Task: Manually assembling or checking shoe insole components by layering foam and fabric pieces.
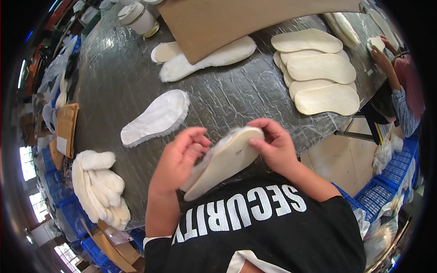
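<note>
My right hand [276,144] pinches the upper end of a cream insole [227,163], thumb on its smooth face and fingers behind. White fluff shows along the far edge of this insole, which is tilted above the table's near edge, close to my shirt. Beside its left edge is my left hand [180,157], fingers loosely bent and thumb apart from them; whether the palm touches the fluff is hard to see. Beyond my left hand, a white fleece insole piece [157,117] lies flat, smooth backing up and fluffy rim showing.
Cream insoles [321,70] lie in overlapping stacks at the right. Fluffy insoles [100,189] are heaped at the left edge. A brown board [255,22] partly covers a fleece insole [209,59]; a white-lidded jar [139,19] stands nearby. Another person's hands [381,51] work at the far right.
</note>
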Demonstrator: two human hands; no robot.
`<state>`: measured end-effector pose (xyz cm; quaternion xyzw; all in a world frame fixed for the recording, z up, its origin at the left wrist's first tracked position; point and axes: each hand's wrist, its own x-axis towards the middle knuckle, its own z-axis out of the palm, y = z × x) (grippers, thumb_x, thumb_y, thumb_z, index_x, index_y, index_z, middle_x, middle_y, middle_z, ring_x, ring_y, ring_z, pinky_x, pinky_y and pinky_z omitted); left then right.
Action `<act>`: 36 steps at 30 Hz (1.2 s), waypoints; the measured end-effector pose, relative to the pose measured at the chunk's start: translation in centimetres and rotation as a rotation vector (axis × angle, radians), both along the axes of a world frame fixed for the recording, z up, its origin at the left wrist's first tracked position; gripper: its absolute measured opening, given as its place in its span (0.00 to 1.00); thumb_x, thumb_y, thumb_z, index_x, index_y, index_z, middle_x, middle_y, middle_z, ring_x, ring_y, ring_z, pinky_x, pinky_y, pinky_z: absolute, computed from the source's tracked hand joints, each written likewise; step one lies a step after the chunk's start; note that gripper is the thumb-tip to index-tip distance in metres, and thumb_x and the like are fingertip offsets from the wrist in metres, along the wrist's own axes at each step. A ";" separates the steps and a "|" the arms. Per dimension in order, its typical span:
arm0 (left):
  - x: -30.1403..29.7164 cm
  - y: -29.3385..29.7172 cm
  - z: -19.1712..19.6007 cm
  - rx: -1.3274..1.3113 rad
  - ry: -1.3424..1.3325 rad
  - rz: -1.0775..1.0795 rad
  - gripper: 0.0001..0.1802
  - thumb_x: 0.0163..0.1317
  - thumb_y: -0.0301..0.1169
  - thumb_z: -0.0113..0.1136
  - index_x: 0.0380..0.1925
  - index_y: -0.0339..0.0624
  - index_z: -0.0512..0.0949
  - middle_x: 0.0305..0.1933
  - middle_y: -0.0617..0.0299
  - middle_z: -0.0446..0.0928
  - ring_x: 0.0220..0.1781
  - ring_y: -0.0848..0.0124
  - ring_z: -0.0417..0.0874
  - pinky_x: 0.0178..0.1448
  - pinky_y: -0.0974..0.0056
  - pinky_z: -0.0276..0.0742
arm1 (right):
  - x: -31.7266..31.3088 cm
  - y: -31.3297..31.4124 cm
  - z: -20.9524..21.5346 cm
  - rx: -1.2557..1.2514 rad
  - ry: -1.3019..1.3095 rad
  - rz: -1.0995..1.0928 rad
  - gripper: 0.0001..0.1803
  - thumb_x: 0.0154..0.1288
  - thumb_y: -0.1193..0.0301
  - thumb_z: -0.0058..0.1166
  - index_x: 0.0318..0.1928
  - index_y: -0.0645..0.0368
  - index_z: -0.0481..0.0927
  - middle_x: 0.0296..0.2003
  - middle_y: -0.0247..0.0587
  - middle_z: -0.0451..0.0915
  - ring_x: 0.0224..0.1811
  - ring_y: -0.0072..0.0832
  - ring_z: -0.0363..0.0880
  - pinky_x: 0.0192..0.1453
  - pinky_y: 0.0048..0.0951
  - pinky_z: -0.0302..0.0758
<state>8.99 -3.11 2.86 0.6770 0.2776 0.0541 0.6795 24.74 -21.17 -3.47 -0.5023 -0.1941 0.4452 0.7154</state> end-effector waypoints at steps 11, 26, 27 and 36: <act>-7.3 -0.3 -3.1 0.413 0.311 -0.003 0.16 0.51 0.23 0.68 0.42 0.35 0.80 0.38 0.58 0.79 0.39 0.70 0.80 0.44 0.68 0.75 | 2.2 -1.6 1.4 -0.301 -1.287 -0.310 0.24 0.47 0.85 0.62 0.48 0.61 0.76 0.44 0.48 0.74 0.52 0.43 0.72 0.55 0.39 0.71; -5.4 -0.9 -6.5 0.374 0.167 0.151 0.07 0.60 0.25 0.61 0.36 0.32 0.79 0.30 0.60 0.76 0.31 0.74 0.76 0.36 0.69 0.73 | -2.5 5.9 0.1 -0.012 -1.447 0.467 0.10 0.50 0.69 0.61 0.34 0.53 0.77 0.34 0.34 0.75 0.44 0.34 0.73 0.52 0.41 0.64; -5.0 -1.1 -6.3 0.369 0.163 0.153 0.07 0.60 0.25 0.61 0.36 0.32 0.79 0.30 0.60 0.76 0.31 0.74 0.76 0.36 0.69 0.73 | -2.3 5.7 0.3 0.031 -1.408 0.455 0.10 0.50 0.71 0.62 0.33 0.53 0.76 0.33 0.35 0.75 0.43 0.34 0.74 0.54 0.42 0.64; -5.6 -0.7 -6.3 0.396 0.136 0.124 0.03 0.58 0.22 0.60 0.28 0.31 0.76 0.30 0.62 0.74 0.29 0.77 0.74 0.34 0.71 0.70 | 5.4 1.5 3.8 0.586 -0.159 0.105 0.12 0.66 0.64 0.53 0.42 0.55 0.68 0.24 0.32 0.71 0.29 0.26 0.67 0.52 0.36 0.63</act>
